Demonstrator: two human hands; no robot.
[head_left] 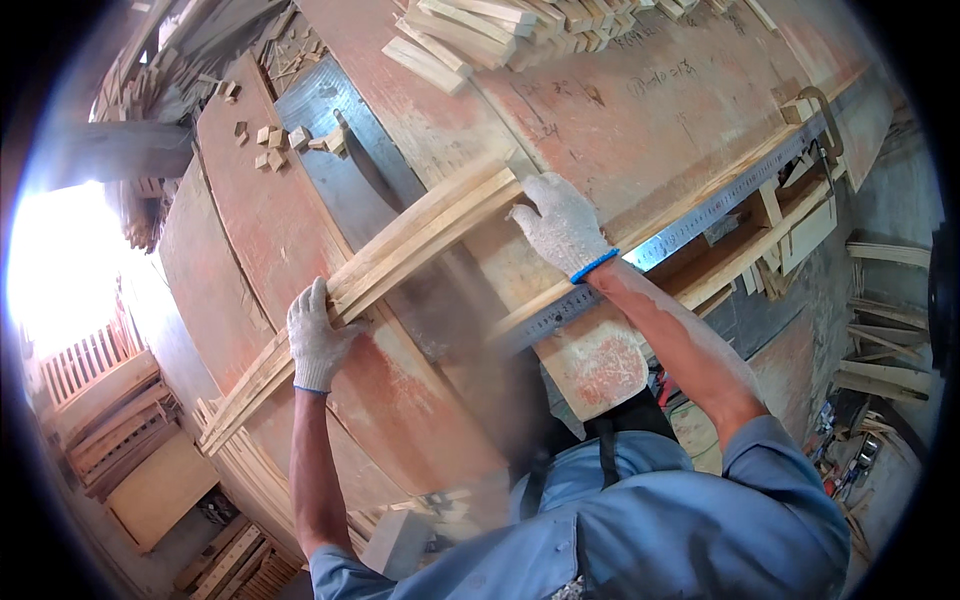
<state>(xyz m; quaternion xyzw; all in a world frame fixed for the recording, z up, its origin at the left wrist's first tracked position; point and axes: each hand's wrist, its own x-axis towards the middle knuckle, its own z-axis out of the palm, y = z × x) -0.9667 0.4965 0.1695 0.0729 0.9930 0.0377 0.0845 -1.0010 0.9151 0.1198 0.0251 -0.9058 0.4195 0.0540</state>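
Observation:
Several long, pale wooden strips (425, 235) lie side by side, slanting across the worktable from lower left to upper right. Toward their left part, my left hand (318, 338), in a white knit glove, is closed around them with the thumb on the near side. At their right end is my right hand (562, 222), in a white glove with a blue cuff; its fingers and thumb close about the strip ends. Just beyond the strips, a dark curved metal blade-like piece (368, 165) stands over a grey metal plate (312, 98) set into the table.
Small wood blocks (270, 158) lie left of the plate. Stacked wood pieces (480, 30) cover the far edge. A metal ruler (715, 205) runs along a wooden rail at the right, with a C-clamp (828, 120) at its far end. Wooden frames (110, 420) lean at the left.

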